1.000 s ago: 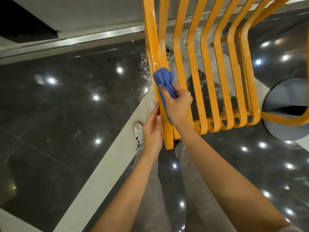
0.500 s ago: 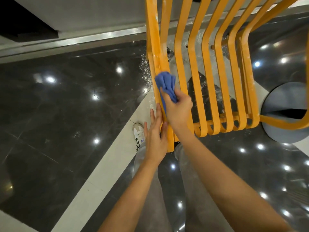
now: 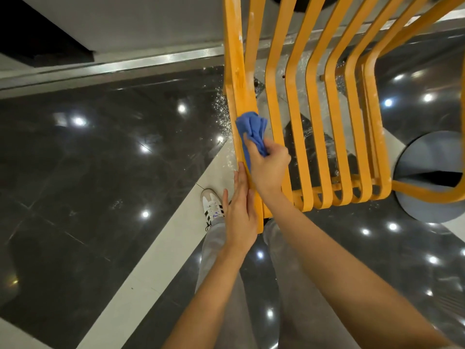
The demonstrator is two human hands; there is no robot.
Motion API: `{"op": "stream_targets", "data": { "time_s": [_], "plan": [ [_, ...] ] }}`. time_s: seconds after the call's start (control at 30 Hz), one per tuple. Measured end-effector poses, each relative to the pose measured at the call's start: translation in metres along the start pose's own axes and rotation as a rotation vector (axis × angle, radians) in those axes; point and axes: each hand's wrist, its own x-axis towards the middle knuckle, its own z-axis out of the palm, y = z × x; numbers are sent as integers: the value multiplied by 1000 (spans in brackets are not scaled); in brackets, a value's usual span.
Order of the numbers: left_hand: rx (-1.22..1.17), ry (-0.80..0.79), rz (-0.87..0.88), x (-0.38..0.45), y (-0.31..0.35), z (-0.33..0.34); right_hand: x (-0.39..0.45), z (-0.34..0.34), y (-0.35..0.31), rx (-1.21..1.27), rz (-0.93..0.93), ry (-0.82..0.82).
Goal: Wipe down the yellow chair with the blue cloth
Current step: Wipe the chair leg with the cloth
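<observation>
Against the outermost slat of the yellow chair [image 3: 235,79], we are pressing the bunched blue cloth [image 3: 252,133] with our right hand [image 3: 268,170], fingers closed around its lower half while the rest is protruding above the knuckles. Our left hand [image 3: 240,217] is lying flat and open beside the slat, bracing it, holding nothing. Wiping is under way; pale dust is showing higher up, likely calling for an upward stroke.

One yellow chair [image 3: 297,117], one blue cloth [image 3: 253,133], two hands [image 3: 268,167], one shoe [image 3: 212,204].
</observation>
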Motion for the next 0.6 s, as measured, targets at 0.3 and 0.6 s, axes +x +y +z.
{"op": "stream_targets", "data": {
  "time_s": [0.3,0.6],
  "plan": [
    [57,-37,-38,0,5,-3,47,27,-6,-67,-165,-3],
    [79,-53,-59,2,-1,-1,61,33,5,-360,-451,-163]
  ]
}}
